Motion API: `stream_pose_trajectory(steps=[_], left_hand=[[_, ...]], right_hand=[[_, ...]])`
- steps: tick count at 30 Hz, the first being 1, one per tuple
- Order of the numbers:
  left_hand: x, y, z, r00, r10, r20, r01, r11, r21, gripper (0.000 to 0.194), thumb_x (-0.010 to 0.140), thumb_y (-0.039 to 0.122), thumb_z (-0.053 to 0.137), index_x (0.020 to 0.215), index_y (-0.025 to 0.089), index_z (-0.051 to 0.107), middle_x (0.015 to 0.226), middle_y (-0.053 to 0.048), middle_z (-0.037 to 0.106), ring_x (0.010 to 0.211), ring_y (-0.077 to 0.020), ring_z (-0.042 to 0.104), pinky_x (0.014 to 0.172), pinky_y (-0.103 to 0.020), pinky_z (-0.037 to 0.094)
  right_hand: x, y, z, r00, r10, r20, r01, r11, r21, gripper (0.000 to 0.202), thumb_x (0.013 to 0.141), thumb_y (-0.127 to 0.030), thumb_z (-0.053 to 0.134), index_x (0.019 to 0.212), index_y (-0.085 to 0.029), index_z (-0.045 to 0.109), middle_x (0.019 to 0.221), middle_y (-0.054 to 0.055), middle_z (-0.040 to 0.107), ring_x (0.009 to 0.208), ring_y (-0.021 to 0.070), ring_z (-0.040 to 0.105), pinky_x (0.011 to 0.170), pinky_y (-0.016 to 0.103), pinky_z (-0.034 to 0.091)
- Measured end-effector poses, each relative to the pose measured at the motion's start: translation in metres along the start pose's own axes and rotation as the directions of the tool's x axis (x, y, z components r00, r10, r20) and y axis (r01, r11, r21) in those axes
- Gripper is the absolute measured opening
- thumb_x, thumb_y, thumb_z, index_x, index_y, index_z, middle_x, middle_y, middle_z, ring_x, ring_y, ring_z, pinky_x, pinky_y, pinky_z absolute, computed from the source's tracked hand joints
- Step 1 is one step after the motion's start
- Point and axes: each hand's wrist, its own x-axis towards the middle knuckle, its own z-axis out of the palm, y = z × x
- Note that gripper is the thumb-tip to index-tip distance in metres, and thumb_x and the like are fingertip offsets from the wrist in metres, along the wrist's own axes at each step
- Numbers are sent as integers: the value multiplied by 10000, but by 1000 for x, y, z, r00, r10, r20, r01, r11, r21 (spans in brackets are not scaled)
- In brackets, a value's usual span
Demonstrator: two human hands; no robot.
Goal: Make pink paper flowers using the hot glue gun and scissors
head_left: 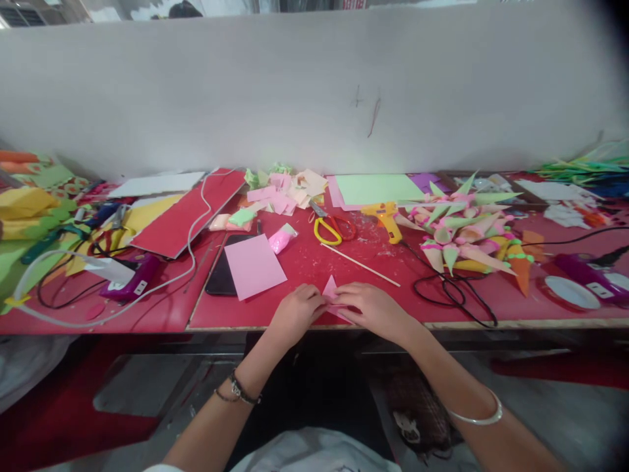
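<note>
Near the front edge of the red table, a small folded piece of pink paper (331,287) lies between my two hands, its pointed tip facing away from me. My left hand (298,311) pinches its left side, fingers closed. From the right, my right hand (372,308) presses on the paper with fingers together, covering part of it. A flat pink sheet (255,265) rests on a black phone-like slab (216,278) left of my hands. Just beyond them are a thin wooden stick (361,265) and scissors (328,229) with yellow and red handles.
A yellow glue gun (386,219) with a black cord lies right of the scissors. Pink and green paper cones (462,229) are heaped beside it. Paper scraps (289,190) and green sheets (376,189) lie at the back, before a white partition (295,98). Purple power strips (132,278) stand at both sides.
</note>
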Motion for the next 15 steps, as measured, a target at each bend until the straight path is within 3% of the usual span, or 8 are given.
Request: stream_pose_trajectory(steps=[4, 8, 15], left_hand=[[0, 0, 2, 999, 16, -48, -13, 998, 55, 200, 838, 236, 422, 798, 160, 603, 784, -39, 587, 766, -143, 496, 669, -256, 413], [-2, 0, 4, 990, -74, -122, 72, 997, -22, 170, 806, 250, 483, 721, 159, 598, 745, -28, 596, 723, -141, 476, 656, -261, 397], [-5, 1, 7, 975, -161, -153, 142, 982, -126, 193, 808, 245, 478, 679, 152, 588, 733, -33, 586, 714, -138, 485, 662, -267, 396]], right_hand=[[1, 9, 8, 997, 17, -70, -7, 989, 147, 195, 804, -259, 500, 926, -206, 643, 958, 44, 629, 898, 162, 547, 812, 300, 436], [1, 14, 15, 985, 103, -136, -57, 951, 305, 141, 781, -246, 535, 843, -209, 656, 947, 41, 619, 892, 150, 550, 805, 292, 437], [-2, 9, 21, 934, 288, -212, -207, 920, 334, 132, 769, -299, 545, 769, -218, 648, 991, 32, 610, 946, 175, 528, 840, 321, 406]])
